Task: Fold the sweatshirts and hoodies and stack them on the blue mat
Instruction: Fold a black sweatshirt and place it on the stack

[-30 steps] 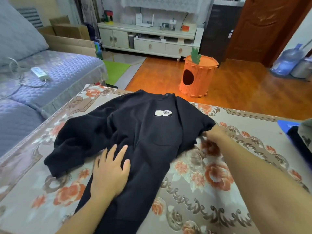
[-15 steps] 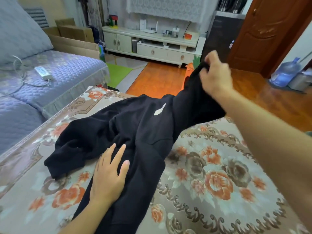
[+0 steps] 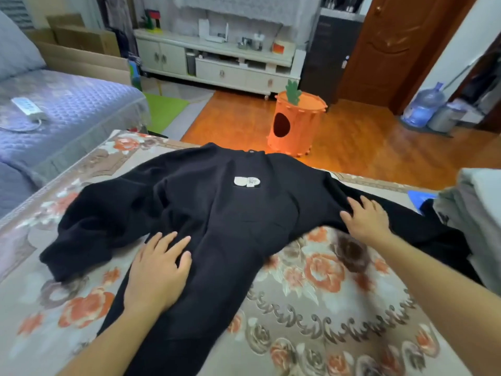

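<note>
Black sweatshirt [image 3: 230, 213] is lying collar-away between both flat, empty grips, its right sleeve stretching sideways under the right hand [image 3: 364, 219], left hand [image 3: 157, 270] pressing the hem.

Floral-patterned tabletop cover [image 3: 320, 316], black sweatshirt [image 3: 230, 221] spread flat across its middle, blue mat [image 3: 418, 198] at three o'clock, pale folded stack [image 3: 477, 213] at that right edge.

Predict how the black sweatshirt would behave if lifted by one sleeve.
The black sweatshirt would probably hang limp: it lies rumpled, with its sleeves bunched. It looks thick, so likely fairly heavy. The hands lie flat on it; it would probably drag, not slide.
</note>
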